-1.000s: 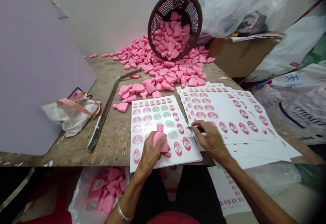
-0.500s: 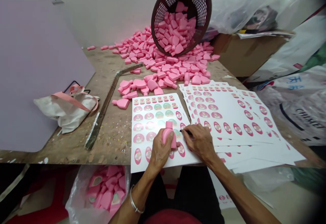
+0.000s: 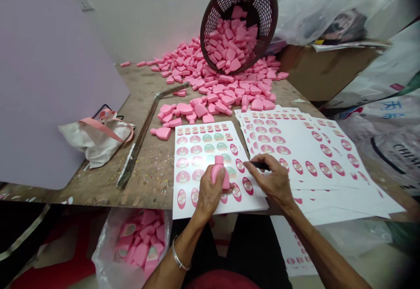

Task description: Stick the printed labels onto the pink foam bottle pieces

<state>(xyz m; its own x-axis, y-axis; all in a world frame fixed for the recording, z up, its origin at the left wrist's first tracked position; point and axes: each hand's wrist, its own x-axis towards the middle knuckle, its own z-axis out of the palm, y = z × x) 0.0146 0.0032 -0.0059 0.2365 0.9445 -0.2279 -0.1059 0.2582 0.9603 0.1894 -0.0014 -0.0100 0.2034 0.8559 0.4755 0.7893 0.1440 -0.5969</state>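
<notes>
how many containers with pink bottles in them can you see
2: the brown basket, tipped at the back of the table, and the plastic bag below the table's front edge, left of the legs. Others may be hidden.

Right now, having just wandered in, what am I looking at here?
A person sits or stands at a table. Their left hand holds a pink bottle, neck up, over a sheet of stickers. Their right hand pinches a slim black tool near the sheet's right edge. More sticker sheets overlap to the right. Behind, a tipped brown basket holds more pink bottles, with others spread around it.
</notes>
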